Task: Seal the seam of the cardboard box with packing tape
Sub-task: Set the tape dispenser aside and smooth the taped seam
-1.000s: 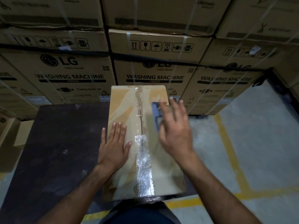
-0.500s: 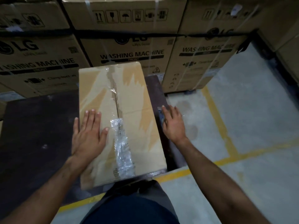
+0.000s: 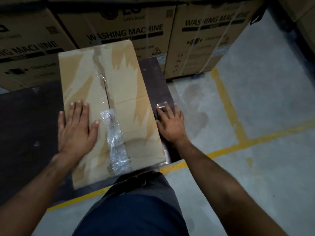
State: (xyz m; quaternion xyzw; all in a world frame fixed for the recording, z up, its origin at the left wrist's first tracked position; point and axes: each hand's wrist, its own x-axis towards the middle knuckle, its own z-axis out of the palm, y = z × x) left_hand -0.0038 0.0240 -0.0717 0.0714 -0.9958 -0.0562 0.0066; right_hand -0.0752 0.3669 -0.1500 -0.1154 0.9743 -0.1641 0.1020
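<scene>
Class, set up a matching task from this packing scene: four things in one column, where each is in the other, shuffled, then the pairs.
Things:
1. left hand
2. right hand
3. crinkled clear packing tape
4. yellow painted floor line

Places:
A. on the grey concrete floor
B. on the dark table, beside the box
C. flat on top of the brown cardboard box
D. along the near half of the box's seam

Pairs: 1-C, 2-B, 3-D, 4-A

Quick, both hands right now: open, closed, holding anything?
Left hand: open, flat on the cardboard box.
Right hand: open, on the dark table beside the box, holding nothing visible.
</scene>
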